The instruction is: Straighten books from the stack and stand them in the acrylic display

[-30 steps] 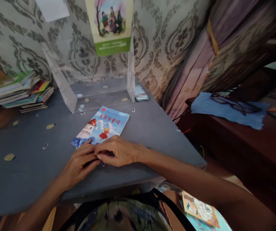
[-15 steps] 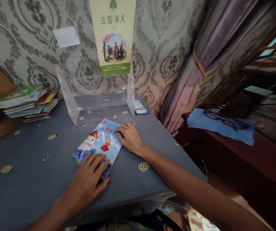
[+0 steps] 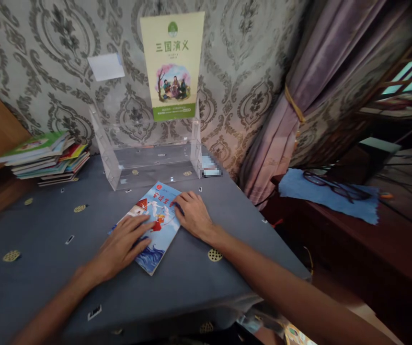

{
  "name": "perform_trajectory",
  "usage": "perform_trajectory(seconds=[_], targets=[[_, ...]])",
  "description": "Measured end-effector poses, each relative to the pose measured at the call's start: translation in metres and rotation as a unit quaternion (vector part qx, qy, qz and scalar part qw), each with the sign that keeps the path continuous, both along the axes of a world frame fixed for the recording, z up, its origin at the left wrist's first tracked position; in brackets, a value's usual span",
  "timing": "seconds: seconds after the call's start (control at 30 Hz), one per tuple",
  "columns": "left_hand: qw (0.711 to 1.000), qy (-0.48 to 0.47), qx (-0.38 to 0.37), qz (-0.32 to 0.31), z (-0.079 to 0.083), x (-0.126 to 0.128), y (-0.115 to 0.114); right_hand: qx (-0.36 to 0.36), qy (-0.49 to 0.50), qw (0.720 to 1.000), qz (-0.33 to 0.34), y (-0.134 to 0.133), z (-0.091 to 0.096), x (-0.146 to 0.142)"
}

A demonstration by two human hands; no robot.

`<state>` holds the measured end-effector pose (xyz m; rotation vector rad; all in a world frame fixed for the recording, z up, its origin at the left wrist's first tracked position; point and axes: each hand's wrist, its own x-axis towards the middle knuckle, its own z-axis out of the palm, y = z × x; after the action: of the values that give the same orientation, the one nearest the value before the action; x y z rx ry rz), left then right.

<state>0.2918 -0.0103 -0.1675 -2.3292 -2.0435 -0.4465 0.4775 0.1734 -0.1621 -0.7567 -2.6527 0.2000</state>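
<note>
Book lies face up on a gray-covered table, touched by 2 bare hands, its long axis slanting from near left to far right. The left hand is laid over the near-left part of the cover, fingers spread; the right hand reaches the far-right corner, fingers bent at the edge. Neither hand is nearer, as both are in contact. Whether the right thumb pinches the corner cannot be told, since the fingers hide it. The picture half of the cover shows between them.

Just beyond the book's far end stands a clear rack, open at the front. A green-and-cream booklet stands upright at its upper right, and a white card at its upper left. At far left, a stack of books sits unevenly; at right, glasses rest on a blue cloth.
</note>
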Motion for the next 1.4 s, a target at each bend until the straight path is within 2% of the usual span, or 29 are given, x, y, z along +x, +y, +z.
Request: perform_trajectory(seconds=[0.13, 0.23, 0.37, 0.47, 0.57, 0.63, 0.73, 0.83, 0.9, 1.0, 1.07, 1.13, 1.27, 1.4], targets=[[0.998, -0.001, 0.014, 0.054, -0.006, -0.022, 0.03, 0.028, -0.028, 0.999, -0.008, -0.006, 0.003, 0.001], [0.997, -0.004, 0.026, 0.073, -0.005, -0.025, 0.041, 0.035, -0.059, 0.997, -0.018, -0.011, 0.01, 0.002], [0.994, 0.041, 0.025, 0.103, 0.006, -0.012, 0.039, 0.008, -0.074, 0.997, -0.035, -0.016, 0.014, 0.003], [0.986, 0.087, -0.007, 0.143, 0.017, 0.005, 0.034, -0.007, -0.07, 0.997, -0.031, -0.013, 0.011, 0.003], [0.974, 0.123, -0.044, 0.185, 0.025, 0.019, 0.033, -0.014, -0.055, 0.998, -0.003, -0.003, 0.007, 0.0], [0.97, 0.13, -0.051, 0.197, 0.028, 0.022, 0.035, -0.022, -0.046, 0.998, 0.039, 0.006, 0.005, -0.006], [0.973, 0.124, -0.04, 0.191, 0.029, 0.017, 0.041, -0.024, -0.055, 0.991, 0.117, 0.02, 0.007, -0.019], [0.983, 0.091, 0.005, 0.158, 0.022, 0.002, 0.053, -0.013, -0.062, 0.987, 0.147, 0.025, 0.009, -0.03], [0.99, 0.05, 0.038, 0.124, 0.013, -0.012, 0.062, -0.003, -0.061, 0.99, 0.131, 0.021, 0.01, -0.031], [0.995, 0.01, 0.055, 0.087, -0.002, -0.03, 0.075, 0.016, -0.065, 0.996, 0.059, 0.008, 0.01, -0.024], [0.995, 0.012, 0.054, 0.084, -0.009, -0.036, 0.081, 0.022, -0.064, 0.998, 0.008, 0.001, 0.008, -0.018], [0.994, 0.022, 0.061, 0.088, -0.013, -0.037, 0.083, 0.022, -0.063, 0.998, -0.008, -0.003, 0.007, -0.015], [0.989, 0.052, 0.091, 0.1, -0.012, -0.029, 0.079, 0.028, -0.058, 0.997, 0.048, 0.006, 0.003, -0.016], [0.982, 0.099, 0.105, 0.119, -0.006, -0.022, 0.075, 0.02, -0.006, 0.995, 0.101, 0.02, -0.003, -0.019]])
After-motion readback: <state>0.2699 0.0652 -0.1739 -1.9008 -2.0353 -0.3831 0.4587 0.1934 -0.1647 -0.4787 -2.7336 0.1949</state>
